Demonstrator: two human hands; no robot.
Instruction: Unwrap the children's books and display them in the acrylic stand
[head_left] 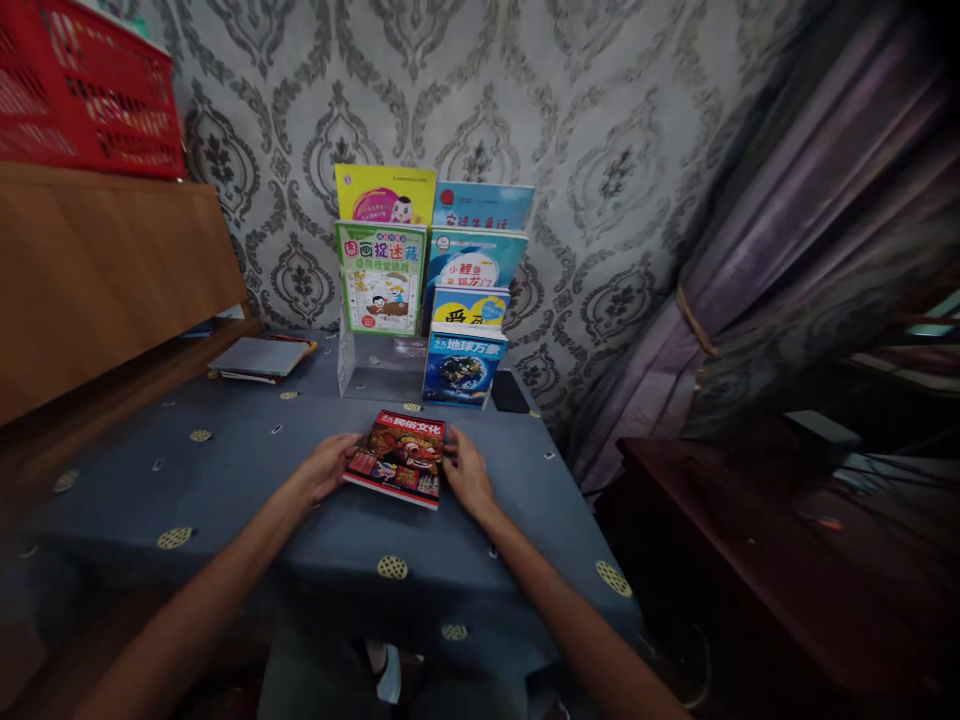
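Observation:
A red-covered book [397, 458] with a mask picture is between my two hands, cover up, low over the front half of the table. My left hand [332, 467] grips its left edge, and my right hand [469, 473] grips its right edge; some fingertips are hidden at the sides. Behind it stands a clear display rack [379, 372] with books in two columns. A green book [384, 280] and a yellow book [386, 195] are on the left. On the right, a blue earth book [463, 368] is lowest, with several others stepped above it.
The table [247, 470] has a blue patterned cloth. Books [262, 355] lie stacked at its back left, and a dark flat object [512, 392] lies right of the rack. A wooden cabinet [112, 280] carries a red basket [97, 95]. A curtain [727, 270] hangs right, above a dark red desk [735, 540].

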